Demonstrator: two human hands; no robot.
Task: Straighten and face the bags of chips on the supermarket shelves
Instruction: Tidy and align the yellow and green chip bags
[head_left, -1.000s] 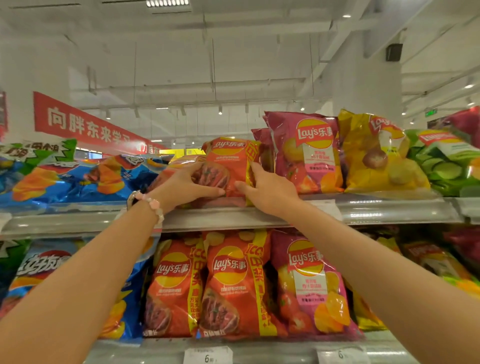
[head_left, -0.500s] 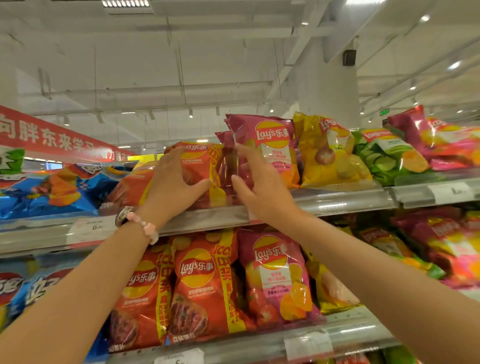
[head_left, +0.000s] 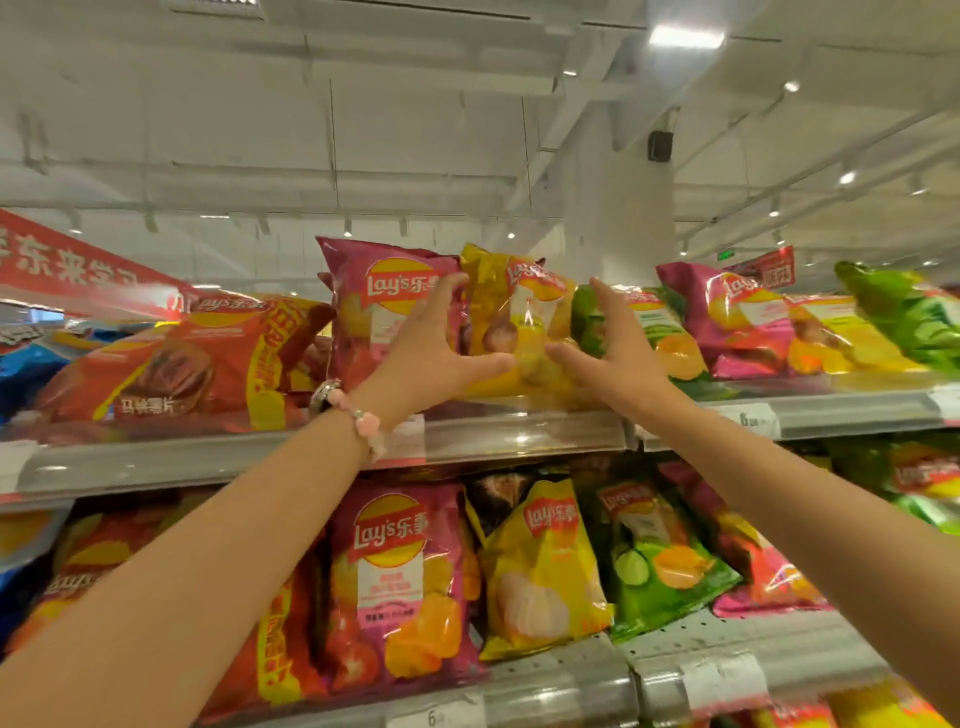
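Yellow bag upright on top shelf, between both hands. Left hand and right hand spread, fingers straight, flanking bag; contact unclear. Pink bag behind left fingers.

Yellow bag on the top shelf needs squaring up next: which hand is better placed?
Probably the left hand: its thumb already lies across the yellow bag. The right hand sits at the bag's other edge, partly over the green bag.
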